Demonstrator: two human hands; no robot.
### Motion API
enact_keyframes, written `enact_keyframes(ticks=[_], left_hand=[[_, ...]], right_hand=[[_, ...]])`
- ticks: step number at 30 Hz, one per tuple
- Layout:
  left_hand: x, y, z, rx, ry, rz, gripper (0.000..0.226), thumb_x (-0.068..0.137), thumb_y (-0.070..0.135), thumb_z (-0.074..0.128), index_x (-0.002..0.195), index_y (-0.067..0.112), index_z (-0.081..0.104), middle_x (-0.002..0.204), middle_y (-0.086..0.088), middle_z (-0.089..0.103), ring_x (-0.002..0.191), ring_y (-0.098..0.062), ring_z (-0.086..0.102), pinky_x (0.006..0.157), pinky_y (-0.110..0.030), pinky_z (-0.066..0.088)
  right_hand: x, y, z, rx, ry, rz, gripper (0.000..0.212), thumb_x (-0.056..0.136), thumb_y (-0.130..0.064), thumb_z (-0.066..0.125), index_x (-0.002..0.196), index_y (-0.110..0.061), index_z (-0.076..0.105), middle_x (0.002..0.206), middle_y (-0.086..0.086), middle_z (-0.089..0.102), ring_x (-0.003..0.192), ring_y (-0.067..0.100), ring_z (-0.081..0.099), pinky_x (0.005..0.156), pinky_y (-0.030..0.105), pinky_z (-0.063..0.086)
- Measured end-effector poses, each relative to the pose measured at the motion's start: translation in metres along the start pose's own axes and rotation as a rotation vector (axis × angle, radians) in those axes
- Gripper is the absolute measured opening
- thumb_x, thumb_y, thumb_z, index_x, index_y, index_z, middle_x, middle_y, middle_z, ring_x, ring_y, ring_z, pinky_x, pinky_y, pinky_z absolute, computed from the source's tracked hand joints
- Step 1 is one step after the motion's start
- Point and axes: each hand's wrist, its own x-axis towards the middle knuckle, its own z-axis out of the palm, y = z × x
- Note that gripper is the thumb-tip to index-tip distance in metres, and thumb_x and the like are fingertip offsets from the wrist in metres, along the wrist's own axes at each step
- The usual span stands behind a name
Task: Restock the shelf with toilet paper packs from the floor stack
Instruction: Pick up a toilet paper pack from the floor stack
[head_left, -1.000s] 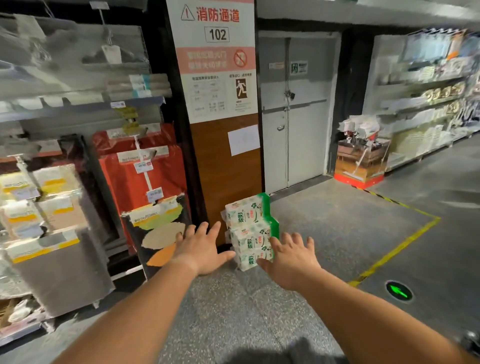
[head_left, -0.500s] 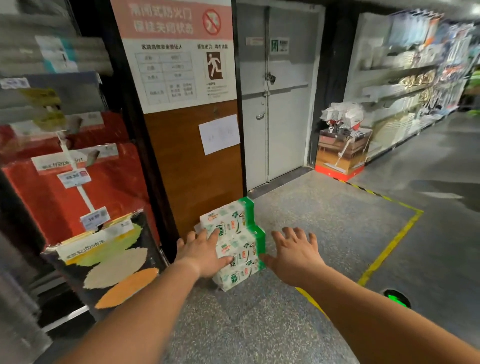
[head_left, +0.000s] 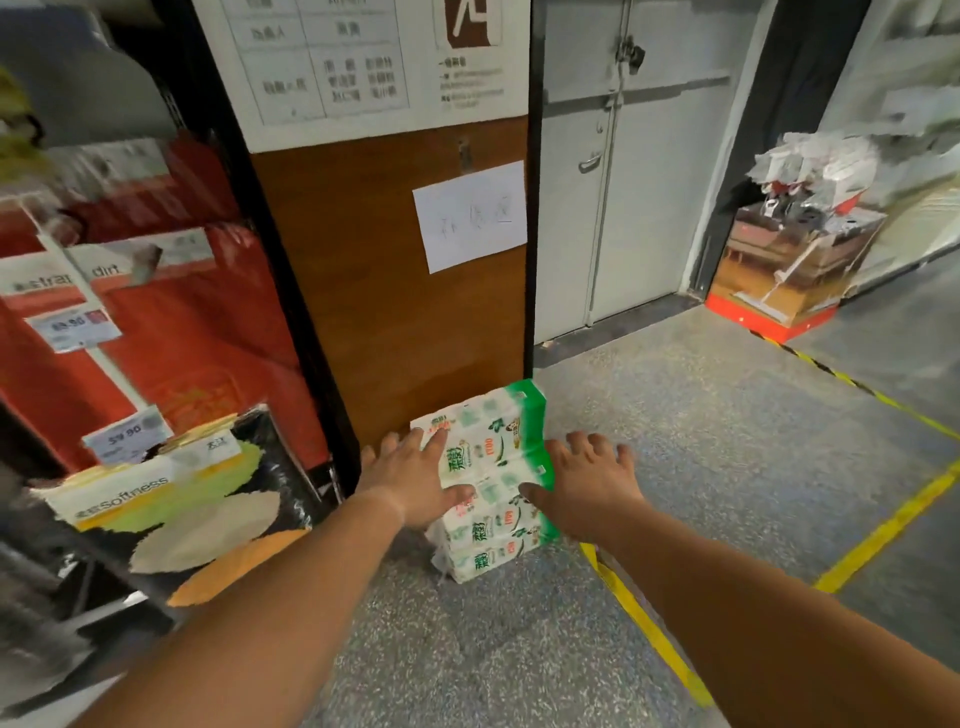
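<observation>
A floor stack of white-and-green toilet paper packs (head_left: 491, 467) stands on the grey floor against a brown wooden panel. My left hand (head_left: 415, 480) lies flat on the stack's left side, fingers straight, thumb across its front. My right hand (head_left: 587, 483) is spread open at the stack's green right side, its thumb touching the front edge. The shelf (head_left: 156, 322) at the left holds red packs and a black pack printed with leaves.
A brown wooden panel (head_left: 395, 291) with a white paper sheet rises behind the stack. Grey double doors (head_left: 623, 197) stand to the right, and a red-based display box (head_left: 779, 280) beyond. Yellow floor lines (head_left: 644, 629) cross the speckled floor.
The view has moved closer and lower toward the stack. Both hands have closed in on it; my right hand, apart from it before, now touches its right side.
</observation>
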Motion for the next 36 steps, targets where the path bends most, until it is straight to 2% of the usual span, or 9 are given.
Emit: enact_keyframes(ticks=[7,12,17,19,22,27,30,33,36], left_hand=[[0.111,-0.014,0.001,-0.09,0.007,-0.1,0.097,0.085,0.082,0.042,0.161,0.033,0.007,0.164,-0.001,0.022,0.146,-0.034,0.021,0.116,-0.059,0.024],[0.189,-0.032,0.015,-0.151,-0.047,-0.165,0.097,0.085,0.082,0.045,0.16,0.032,0.012,0.162,-0.002,0.026,0.146,-0.035,0.023,0.116,-0.06,0.025],[0.269,-0.055,0.03,-0.163,-0.133,-0.194,0.097,0.085,0.08,0.048,0.16,0.031,0.011,0.163,-0.005,0.022,0.147,-0.035,0.022,0.117,-0.058,0.024],[0.3,-0.06,0.036,-0.154,-0.163,-0.206,0.098,0.085,0.081,0.047,0.16,0.03,0.009,0.163,-0.005,0.02,0.147,-0.035,0.021,0.117,-0.058,0.023],[0.332,-0.062,0.05,-0.158,-0.207,-0.229,0.101,0.084,0.082,0.047,0.161,0.031,0.004,0.168,-0.004,0.009,0.152,-0.035,0.012,0.12,-0.062,0.014],[0.418,-0.064,0.095,-0.1,-0.296,-0.24,0.113,0.079,0.088,0.046,0.16,0.032,-0.01,0.17,-0.004,-0.01,0.155,-0.037,-0.002,0.12,-0.066,0.009],[0.466,-0.063,0.128,-0.111,-0.325,-0.277,0.117,0.079,0.085,0.054,0.16,0.032,-0.013,0.169,-0.005,-0.012,0.155,-0.036,-0.008,0.119,-0.067,0.009],[0.513,-0.066,0.168,-0.083,-0.331,-0.293,0.127,0.072,0.083,0.063,0.159,0.031,-0.013,0.168,-0.007,-0.01,0.155,-0.038,-0.007,0.118,-0.07,0.013],[0.553,-0.071,0.211,-0.058,-0.363,-0.305,0.138,0.065,0.082,0.07,0.159,0.029,-0.015,0.168,-0.008,-0.016,0.154,-0.037,-0.011,0.118,-0.071,0.008]], right_hand=[[0.136,0.032,-0.003,-0.066,-0.077,-0.036,0.078,0.093,-0.075,0.03,0.156,-0.028,0.025,0.162,0.008,0.029,0.151,0.035,0.018,0.12,0.061,0.012],[0.224,0.042,0.007,-0.088,-0.119,-0.055,0.079,0.093,-0.074,0.03,0.156,-0.026,0.023,0.163,0.01,0.025,0.151,0.036,0.017,0.12,0.061,0.011],[0.303,0.047,0.022,-0.102,-0.17,-0.069,0.082,0.091,-0.075,0.034,0.155,-0.026,0.023,0.162,0.009,0.025,0.149,0.035,0.019,0.12,0.06,0.015],[0.336,0.049,0.03,-0.104,-0.203,-0.075,0.087,0.088,-0.077,0.038,0.157,-0.026,0.019,0.164,0.009,0.02,0.15,0.035,0.016,0.12,0.06,0.014],[0.376,0.053,0.042,-0.114,-0.279,-0.093,0.096,0.087,-0.077,0.045,0.16,-0.026,0.009,0.168,0.01,0.008,0.153,0.037,0.008,0.122,0.061,0.009],[0.483,0.069,0.091,-0.144,-0.366,-0.166,0.107,0.084,-0.077,0.053,0.161,-0.03,-0.004,0.169,0.01,-0.011,0.153,0.041,-0.007,0.122,0.061,0.005],[0.546,0.08,0.13,-0.176,-0.403,-0.256,0.112,0.081,-0.077,0.058,0.16,-0.03,-0.007,0.168,0.01,-0.017,0.153,0.042,-0.012,0.121,0.063,0.003],[0.604,0.088,0.176,-0.195,-0.419,-0.329,0.118,0.077,-0.079,0.062,0.159,-0.031,-0.009,0.168,0.009,-0.016,0.153,0.041,-0.013,0.119,0.063,0.003],[0.649,0.094,0.23,-0.216,-0.415,-0.405,0.125,0.069,-0.081,0.066,0.158,-0.032,-0.008,0.168,0.013,-0.009,0.153,0.042,-0.008,0.12,0.064,0.006]])
